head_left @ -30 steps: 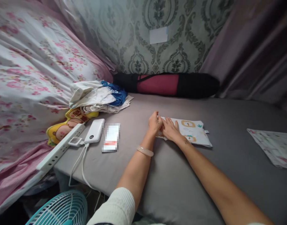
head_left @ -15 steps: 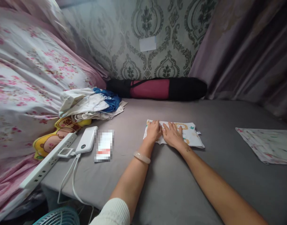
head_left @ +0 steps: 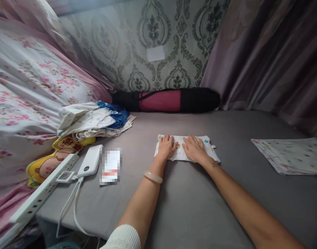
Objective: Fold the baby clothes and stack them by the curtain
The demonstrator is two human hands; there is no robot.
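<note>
A folded white cloth item (head_left: 179,156) with coloured prints lies flat on the grey-covered surface (head_left: 194,200), a small tag sticking out at its right edge. My left hand (head_left: 167,147) rests palm down on its left part, fingers stretched out. On the middle and right part lies my right hand (head_left: 195,148), flat with the fingers spread. Some print shows in the gap between the hands. Whether the cloth is a garment, I cannot tell.
Folded patterned cloth (head_left: 290,155) lies at the right. Piled clothes (head_left: 96,119) sit back left, near a power bank (head_left: 89,160), a power strip (head_left: 44,190) and a blurred-out packet (head_left: 111,166). A long black and red bag (head_left: 161,100) lies along the wall.
My hands have moved apart on the cloth, the left one to the left, and its fingers have flattened out. The view has shifted slightly to the right.
</note>
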